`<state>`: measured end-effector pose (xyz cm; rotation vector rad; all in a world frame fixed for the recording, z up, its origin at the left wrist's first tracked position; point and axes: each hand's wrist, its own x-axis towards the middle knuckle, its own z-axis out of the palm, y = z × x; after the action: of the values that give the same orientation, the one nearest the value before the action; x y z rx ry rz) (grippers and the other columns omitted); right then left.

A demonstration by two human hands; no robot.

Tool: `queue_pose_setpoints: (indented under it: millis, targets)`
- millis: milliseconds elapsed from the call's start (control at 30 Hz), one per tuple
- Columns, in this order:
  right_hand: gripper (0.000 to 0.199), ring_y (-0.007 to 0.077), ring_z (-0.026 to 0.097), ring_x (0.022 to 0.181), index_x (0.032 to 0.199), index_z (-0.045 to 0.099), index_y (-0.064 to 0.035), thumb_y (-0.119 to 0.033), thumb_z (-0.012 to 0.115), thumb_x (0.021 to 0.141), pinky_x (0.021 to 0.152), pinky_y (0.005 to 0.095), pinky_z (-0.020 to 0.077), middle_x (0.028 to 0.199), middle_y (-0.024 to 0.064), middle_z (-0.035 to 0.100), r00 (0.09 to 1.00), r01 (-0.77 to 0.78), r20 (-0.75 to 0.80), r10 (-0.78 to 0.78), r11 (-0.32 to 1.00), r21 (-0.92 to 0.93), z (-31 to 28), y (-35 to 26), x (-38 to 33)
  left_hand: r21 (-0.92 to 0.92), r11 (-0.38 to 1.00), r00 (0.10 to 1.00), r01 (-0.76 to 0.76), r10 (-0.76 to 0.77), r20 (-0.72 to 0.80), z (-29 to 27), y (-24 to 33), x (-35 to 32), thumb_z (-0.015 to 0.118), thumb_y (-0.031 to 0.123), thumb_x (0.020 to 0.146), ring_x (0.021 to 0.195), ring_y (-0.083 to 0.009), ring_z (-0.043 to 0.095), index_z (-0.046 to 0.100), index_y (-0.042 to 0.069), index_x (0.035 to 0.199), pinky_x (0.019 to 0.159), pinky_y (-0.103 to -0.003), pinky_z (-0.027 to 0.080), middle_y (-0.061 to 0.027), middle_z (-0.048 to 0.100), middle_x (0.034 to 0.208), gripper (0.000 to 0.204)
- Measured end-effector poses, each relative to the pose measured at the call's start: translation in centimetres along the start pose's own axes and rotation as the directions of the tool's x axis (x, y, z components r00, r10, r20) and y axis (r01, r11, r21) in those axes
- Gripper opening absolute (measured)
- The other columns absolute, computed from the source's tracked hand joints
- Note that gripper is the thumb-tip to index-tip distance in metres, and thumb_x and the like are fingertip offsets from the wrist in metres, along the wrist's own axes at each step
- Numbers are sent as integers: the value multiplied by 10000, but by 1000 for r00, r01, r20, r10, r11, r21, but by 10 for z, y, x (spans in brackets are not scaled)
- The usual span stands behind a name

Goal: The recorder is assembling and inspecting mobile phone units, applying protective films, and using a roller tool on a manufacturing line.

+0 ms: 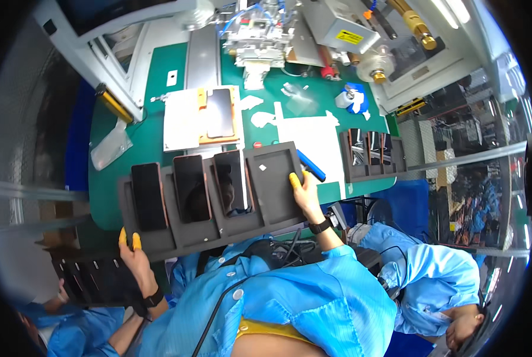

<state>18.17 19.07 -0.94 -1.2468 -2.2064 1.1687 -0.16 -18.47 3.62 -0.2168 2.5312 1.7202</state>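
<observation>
I hold a long dark grey foam tray (275, 178) over the near edge of the green table, one hand at each end. My left hand (132, 250), with yellow finger cots, grips its lower left corner. At the right edge, beside the one empty compartment, my right hand (304, 193) grips the tray, also with a yellow cot. Three dark-screened phones (191, 187) lie in the other compartments. A blue tool (310, 165) lies on the table just past my right hand.
A wooden fixture with a phone (219, 113) sits on white sheets on the green mat (108, 184). A second dark tray (370, 156) stands at the right, a machine (260, 33) at the back. Stacked dark trays (93, 276) lie lower left. A person in blue (432, 279) sits at the right.
</observation>
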Motion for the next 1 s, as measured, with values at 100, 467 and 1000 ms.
queue_pose_setpoints:
  millis: [100, 467, 1000]
  targets:
    - [425, 354, 578, 803, 1072, 458, 54, -283, 543, 826, 682, 385, 448, 862, 245, 581, 998, 1, -68, -3, 999, -40, -1, 10, -10, 139, 984, 994, -108, 109, 1, 9, -1, 7, 510, 36, 826, 959, -208, 501, 495, -30, 1116, 845, -302, 385, -137, 524, 1070, 298]
    - [423, 414, 493, 951, 1164, 345, 85, -185, 469, 863, 789, 407, 402, 1014, 297, 501, 973, -34, 228, 42, 999, -37, 89, -8, -55, 596, 802, 986, -35, 125, -110, -8, -102, 91, 513, 73, 782, 999, -306, 486, 520, 103, 1122, 841, -377, 391, -127, 526, 1097, 341]
    - [267, 294, 485, 814, 847, 583, -37, -247, 642, 692, 663, 399, 397, 892, 163, 504, 934, 352, 249, -256, 784, -512, 241, -72, -51, 242, 772, 808, -588, 551, 209, 140, 13, 138, 630, 132, 686, 923, -293, 495, 622, 115, 858, 800, -390, 392, -100, 572, 929, 173]
